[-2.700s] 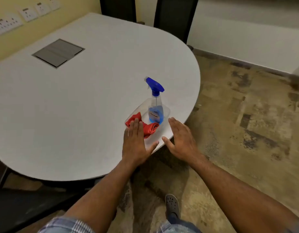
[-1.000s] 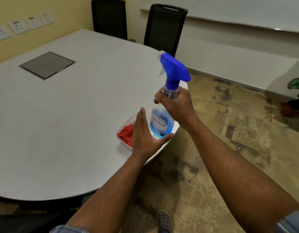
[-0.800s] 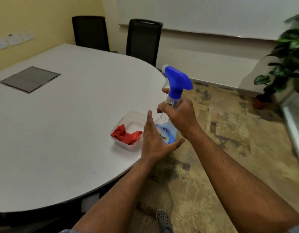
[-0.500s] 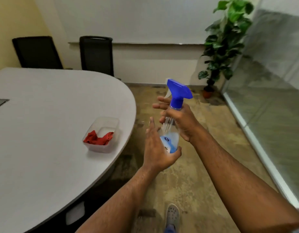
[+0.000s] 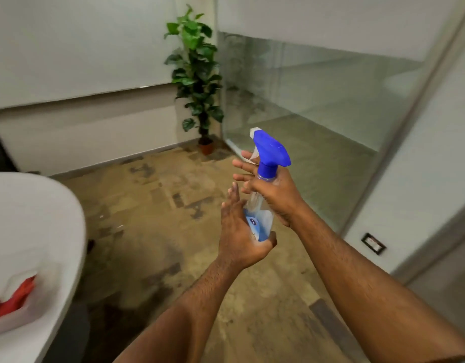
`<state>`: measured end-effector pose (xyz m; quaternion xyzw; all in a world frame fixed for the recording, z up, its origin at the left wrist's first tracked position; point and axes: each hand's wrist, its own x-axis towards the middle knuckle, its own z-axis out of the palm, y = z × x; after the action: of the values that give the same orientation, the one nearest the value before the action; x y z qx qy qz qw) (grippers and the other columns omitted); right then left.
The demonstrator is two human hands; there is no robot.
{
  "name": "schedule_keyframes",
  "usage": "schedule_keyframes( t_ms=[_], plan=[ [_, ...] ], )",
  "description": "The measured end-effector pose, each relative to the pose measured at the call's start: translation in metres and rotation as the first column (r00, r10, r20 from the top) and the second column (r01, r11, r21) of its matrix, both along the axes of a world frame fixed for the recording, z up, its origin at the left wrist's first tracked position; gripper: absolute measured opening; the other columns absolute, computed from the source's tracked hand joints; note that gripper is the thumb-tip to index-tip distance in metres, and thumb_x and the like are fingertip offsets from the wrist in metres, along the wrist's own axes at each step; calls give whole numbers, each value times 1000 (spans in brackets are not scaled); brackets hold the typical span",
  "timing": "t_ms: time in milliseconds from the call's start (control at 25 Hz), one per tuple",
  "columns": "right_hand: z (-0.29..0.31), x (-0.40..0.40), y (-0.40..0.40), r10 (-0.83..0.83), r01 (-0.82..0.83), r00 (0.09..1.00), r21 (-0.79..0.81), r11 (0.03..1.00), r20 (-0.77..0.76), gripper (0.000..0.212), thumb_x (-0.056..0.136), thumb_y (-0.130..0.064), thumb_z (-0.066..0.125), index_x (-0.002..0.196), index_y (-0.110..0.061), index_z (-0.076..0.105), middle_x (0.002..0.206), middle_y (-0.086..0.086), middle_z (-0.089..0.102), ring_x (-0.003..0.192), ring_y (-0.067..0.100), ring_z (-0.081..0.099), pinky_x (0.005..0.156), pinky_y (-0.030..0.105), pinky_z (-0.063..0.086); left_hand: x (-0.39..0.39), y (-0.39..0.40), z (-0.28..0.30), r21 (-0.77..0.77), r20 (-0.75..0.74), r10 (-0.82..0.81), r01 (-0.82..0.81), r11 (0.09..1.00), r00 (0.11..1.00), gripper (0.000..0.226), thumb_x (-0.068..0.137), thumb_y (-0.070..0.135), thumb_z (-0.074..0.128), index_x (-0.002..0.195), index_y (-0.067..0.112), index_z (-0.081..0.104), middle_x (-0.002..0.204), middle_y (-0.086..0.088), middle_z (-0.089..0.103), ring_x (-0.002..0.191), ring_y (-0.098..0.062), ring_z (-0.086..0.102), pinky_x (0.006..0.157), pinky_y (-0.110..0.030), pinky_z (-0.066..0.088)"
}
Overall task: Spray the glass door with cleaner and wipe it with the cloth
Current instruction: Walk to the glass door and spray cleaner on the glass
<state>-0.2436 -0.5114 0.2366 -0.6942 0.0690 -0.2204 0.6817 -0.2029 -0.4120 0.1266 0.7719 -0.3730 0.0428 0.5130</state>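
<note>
A clear spray bottle (image 5: 260, 218) with blue liquid and a blue trigger head (image 5: 272, 150) stands upright in mid-air at the centre. My right hand (image 5: 273, 195) grips its neck, fingers stretched out past the trigger. My left hand (image 5: 239, 231) cups the bottle's base from the left, thumb under it. The glass wall (image 5: 317, 100) stretches along the right, beyond the bottle. The red cloth (image 5: 14, 299) lies in a clear plastic tub (image 5: 24, 318) on the white table (image 5: 43, 218) at the far left, blurred.
A tall potted plant (image 5: 197, 74) stands in the corner where the white wall meets the glass. A wall socket (image 5: 373, 243) sits low on a grey panel at the right. Worn brown floor lies between the table and the glass.
My view has swung right from the table toward the glass wall. My right hand lifted the bottle out of the tub; my left hand left the cloth and now supports the bottle's base.
</note>
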Motion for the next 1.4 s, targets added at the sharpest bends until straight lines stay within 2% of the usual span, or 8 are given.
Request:
schedule_keyframes(
  t_ms=[120, 200, 320, 480, 680, 960, 1240, 1400],
  plan=[
    [3, -54, -69, -161, 162, 986, -19, 987, 33, 54, 80, 16, 57, 127, -10, 54, 132, 8, 62, 117, 23, 63, 98, 36, 51, -41, -78, 2, 3, 34, -144, 144, 990, 989, 115, 64, 47, 75, 155, 29, 7, 164, -4, 17, 150, -10, 19, 120, -46, 27],
    [5, -93, -116, -262, 263, 964, -19, 965, 38, 53, 75, 7, 60, 122, -17, 55, 136, 3, 59, 123, 17, 58, 97, 30, 48, -71, -132, 4, 7, 41, -216, 216, 976, 976, 117, 63, 47, 74, 155, 29, 5, 164, 0, 16, 150, -5, 14, 118, -56, 27],
    [7, -153, -183, -408, 409, 912, -95, 907, 37, 54, 70, -5, 60, 115, -35, 55, 138, -5, 57, 127, 9, 55, 102, 28, 47, -121, -211, 4, 33, 54, -349, 348, 937, 936, 121, 66, 51, 73, 156, 30, -5, 166, 0, 14, 151, -3, 11, 121, -53, 19],
    [1, -228, -258, -612, 608, 790, -184, 772, 46, 53, 72, -4, 60, 108, -43, 58, 126, 0, 67, 115, 37, 58, 97, 51, 51, -182, -306, -2, 106, 135, -496, 485, 868, 858, 118, 68, 51, 77, 158, 10, 12, 167, -1, 15, 154, -13, 10, 124, -49, 7],
    [4, -308, -330, -711, 713, 701, -37, 700, 59, 51, 71, -3, 59, 119, -21, 59, 128, -4, 65, 115, 17, 64, 95, 30, 51, -248, -388, 11, 50, 145, -668, 669, 741, 729, 122, 61, 50, 74, 147, 57, -13, 164, 13, 13, 152, 0, 1, 125, -34, -6],
    [7, -372, -403, -839, 839, 543, -13, 543, 39, 48, 83, 8, 53, 128, -7, 53, 96, 24, 73, 92, 42, 69, 90, 48, 56, -297, -495, 9, 95, 108, -826, 821, 563, 554, 121, 55, 48, 79, 155, 27, 14, 152, 14, 33, 139, 3, 25, 119, -53, 25],
    [46, -407, -465, -932, 942, 331, 0, 335, 147, 51, 83, 12, 51, 129, -9, 53, 118, 7, 71, 105, 24, 70, 89, 36, 57, -332, -589, 53, 12, 242, -906, 933, 360, 347, 121, 57, 50, 78, 154, 43, 7, 155, 10, 28, 147, 7, 9, 121, -58, 18],
    [73, -423, -496, -961, 975, 222, -6, 224, 163, 53, 78, 5, 55, 128, -12, 54, 116, 4, 72, 94, 27, 72, 81, 40, 59, -355, -628, 80, 18, 300, -913, 955, 294, 276, 117, 63, 56, 76, 156, 26, 12, 158, 6, 30, 150, -12, 22, 120, -57, 22]
  ],
)
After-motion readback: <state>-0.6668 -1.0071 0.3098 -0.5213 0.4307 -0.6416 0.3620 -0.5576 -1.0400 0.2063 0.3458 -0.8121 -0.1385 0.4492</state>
